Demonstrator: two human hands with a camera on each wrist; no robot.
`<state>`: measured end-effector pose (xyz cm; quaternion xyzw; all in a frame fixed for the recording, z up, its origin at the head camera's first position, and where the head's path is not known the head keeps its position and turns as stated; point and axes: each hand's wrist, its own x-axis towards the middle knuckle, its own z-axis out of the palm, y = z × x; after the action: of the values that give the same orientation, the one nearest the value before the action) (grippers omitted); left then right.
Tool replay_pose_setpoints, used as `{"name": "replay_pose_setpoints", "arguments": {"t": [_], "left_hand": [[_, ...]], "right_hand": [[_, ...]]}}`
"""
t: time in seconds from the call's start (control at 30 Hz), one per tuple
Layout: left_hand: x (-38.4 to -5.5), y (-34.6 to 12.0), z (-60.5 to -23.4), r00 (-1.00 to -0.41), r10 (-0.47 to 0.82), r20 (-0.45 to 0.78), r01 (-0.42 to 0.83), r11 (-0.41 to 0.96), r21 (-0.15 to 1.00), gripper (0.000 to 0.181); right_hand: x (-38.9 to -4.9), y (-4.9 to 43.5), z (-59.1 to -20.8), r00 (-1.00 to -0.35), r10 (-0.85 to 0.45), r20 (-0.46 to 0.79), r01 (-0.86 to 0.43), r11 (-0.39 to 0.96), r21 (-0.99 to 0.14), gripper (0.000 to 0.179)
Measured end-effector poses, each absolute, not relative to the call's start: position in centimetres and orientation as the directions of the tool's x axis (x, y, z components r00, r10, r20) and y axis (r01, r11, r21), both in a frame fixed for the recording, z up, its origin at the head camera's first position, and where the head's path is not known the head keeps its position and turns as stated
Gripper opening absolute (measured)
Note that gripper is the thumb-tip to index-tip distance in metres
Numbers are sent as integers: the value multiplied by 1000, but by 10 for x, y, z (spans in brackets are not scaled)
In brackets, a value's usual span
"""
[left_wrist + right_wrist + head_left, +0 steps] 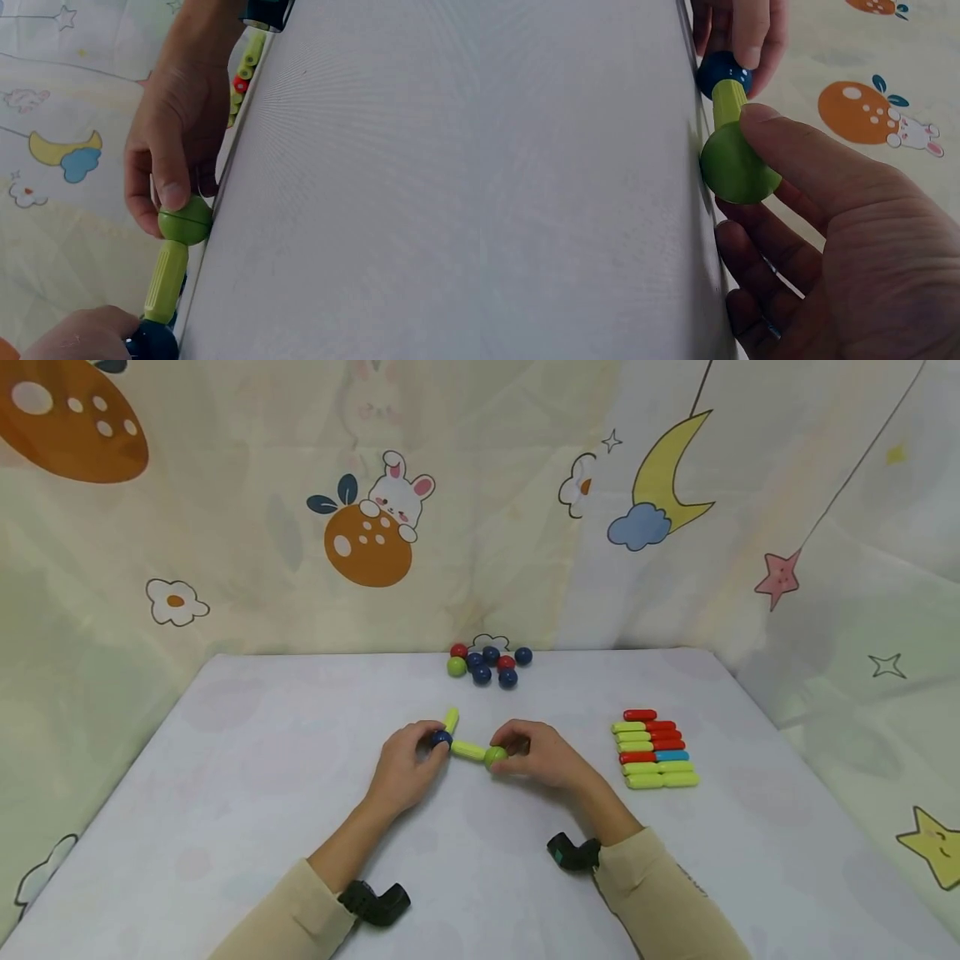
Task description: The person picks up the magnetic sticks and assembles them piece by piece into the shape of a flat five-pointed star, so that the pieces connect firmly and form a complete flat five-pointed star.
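The left hand (402,770) pinches the dark blue ball (442,739); the right hand (546,755) pinches the green ball (496,757) between thumb and fingers; the ribbed lime-green rod (468,751) lies between both balls, touching each, its long axis running hand to hand; a second lime-green rod (452,720), nearer the left hand, points from the dark blue ball toward the table's (300,693) far side.

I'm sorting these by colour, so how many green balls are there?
2: one green ball pinched by the right hand, a second green ball at the left end of the far ball cluster.
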<state>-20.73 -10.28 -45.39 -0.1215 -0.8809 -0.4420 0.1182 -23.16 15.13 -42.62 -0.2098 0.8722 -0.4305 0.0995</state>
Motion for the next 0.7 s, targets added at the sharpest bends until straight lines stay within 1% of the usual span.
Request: {"name": "replay_pose_setpoints", "arguments": {"t": [0.17, 0.33, 0.53, 0.63, 0.7], "left_hand": [[-206, -104, -454, -944, 81, 321, 309, 565, 765, 28], [-206, -103, -452, -947, 82, 311, 303, 554, 776, 29], [-207, -103, -450, -940, 76, 332, 318, 545, 775, 28], [-208, -102, -450, -939, 73, 337, 322, 538, 779, 27], [-208, -101, -452, -942, 78, 326, 315, 536, 783, 27]], "right_hand": [[-231, 149, -426, -880, -475, 7, -302, 549, -779, 30], [-232, 151, -423, -880, -475, -21, -287, 565, -773, 30], [-235, 153, -418, -871, -491, -27, -283, 544, -790, 30], [-236, 156, -414, -878, -478, -28, -270, 542, -796, 30], [-236, 159, -412, -896, -442, -34, -244, 556, -794, 30]]}}
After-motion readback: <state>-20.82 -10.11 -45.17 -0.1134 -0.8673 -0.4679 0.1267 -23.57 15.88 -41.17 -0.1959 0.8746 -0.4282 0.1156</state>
